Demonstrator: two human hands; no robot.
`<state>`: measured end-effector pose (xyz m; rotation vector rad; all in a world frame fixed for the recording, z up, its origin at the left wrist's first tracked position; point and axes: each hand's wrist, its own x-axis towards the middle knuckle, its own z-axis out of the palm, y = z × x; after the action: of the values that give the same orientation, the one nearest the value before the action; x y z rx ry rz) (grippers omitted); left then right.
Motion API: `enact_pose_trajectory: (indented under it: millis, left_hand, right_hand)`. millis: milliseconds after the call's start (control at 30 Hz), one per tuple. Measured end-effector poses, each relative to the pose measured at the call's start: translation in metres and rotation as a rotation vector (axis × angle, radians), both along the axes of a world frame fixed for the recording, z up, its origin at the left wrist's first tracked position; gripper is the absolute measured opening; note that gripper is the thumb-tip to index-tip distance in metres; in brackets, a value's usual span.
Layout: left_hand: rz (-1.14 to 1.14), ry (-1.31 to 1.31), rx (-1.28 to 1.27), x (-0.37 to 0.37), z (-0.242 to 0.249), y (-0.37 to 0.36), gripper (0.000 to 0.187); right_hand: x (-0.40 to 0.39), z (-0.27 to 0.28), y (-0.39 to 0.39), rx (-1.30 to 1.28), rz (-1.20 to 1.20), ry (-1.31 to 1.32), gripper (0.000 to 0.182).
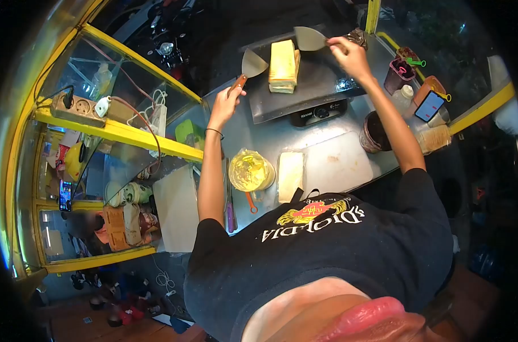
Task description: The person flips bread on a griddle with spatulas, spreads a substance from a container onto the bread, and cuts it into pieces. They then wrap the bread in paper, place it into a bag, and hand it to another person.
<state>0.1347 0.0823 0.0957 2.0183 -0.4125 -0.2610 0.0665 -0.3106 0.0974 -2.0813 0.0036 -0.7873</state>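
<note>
A tall stack of toasted bread slices (pixel 283 65) stands on the dark flat griddle (pixel 321 85). My left hand (pixel 227 104) is wrapped round the wooden handle of a wide metal spatula (pixel 254 64), its blade just left of the stack. On the other side, my right hand (pixel 350 58) grips the handle of a second metal spatula (pixel 309 39), whose blade is raised near the stack's upper right corner. Closer to my body, a tub of yellow spread (pixel 251 170) sits beside a pale slab of bread (pixel 291 176).
A Rinnai stove (pixel 319 113) supports the griddle. Right of it are a dark jar (pixel 376 132), a white bottle (pixel 403 98) and a propped phone (pixel 429 106). A white board (pixel 338 162) lies in front. Yellow-framed glass shelving (pixel 119 134) with a power strip (pixel 78 109) stands at left.
</note>
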Motion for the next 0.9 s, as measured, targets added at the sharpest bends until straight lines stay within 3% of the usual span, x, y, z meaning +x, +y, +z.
enact_pose_trajectory:
  millis: [100,233,300,367,533,633,667,700,767,867,900]
  left_hand:
    - [-0.015,-0.113,0.097,-0.013,-0.009,0.003,0.043]
    - [-0.088,-0.170,0.149,-0.024,-0.013,-0.018,0.041]
    - [-0.086,-0.207,0.087,-0.019,-0.022,-0.021,0.040]
    - [-0.025,-0.032,0.078,-0.017,-0.007,-0.016,0.040]
    - [0.025,0.050,0.036,-0.011,-0.010,-0.004,0.040]
    - [-0.072,-0.153,0.052,-0.016,-0.029,-0.020,0.042]
    - [-0.101,-0.139,0.114,-0.021,-0.031,-0.032,0.044]
    - [-0.087,-0.303,0.279,-0.036,-0.019,-0.047,0.044]
    - [-0.069,-0.385,0.315,-0.031,-0.030,-0.062,0.040]
    - [-0.057,-0.268,0.342,-0.031,-0.007,-0.055,0.044]
    - [-0.059,-0.266,0.351,-0.029,-0.006,-0.047,0.044]
  right_hand:
    - [-0.007,-0.006,-0.018,0.242,-0.072,0.239,0.020]
    - [-0.013,0.001,0.007,0.255,-0.076,0.263,0.021]
    - [-0.012,0.009,0.033,0.120,-0.052,0.152,0.023]
    - [-0.003,0.010,0.041,-0.245,-0.149,0.000,0.026]
    - [-0.021,0.002,-0.002,0.283,-0.098,0.417,0.022]
    - [-0.014,-0.056,-0.021,0.604,-0.045,0.465,0.023]
    - [-0.008,-0.065,-0.012,0.660,-0.007,0.458,0.022]
    - [-0.003,-0.068,0.004,0.720,0.030,0.459,0.021]
    - [0.006,-0.054,0.034,0.669,0.066,0.371,0.021]
    - [-0.028,0.006,0.056,0.161,-0.058,0.232,0.022]
    - [-0.040,0.010,0.052,0.194,-0.081,0.216,0.023]
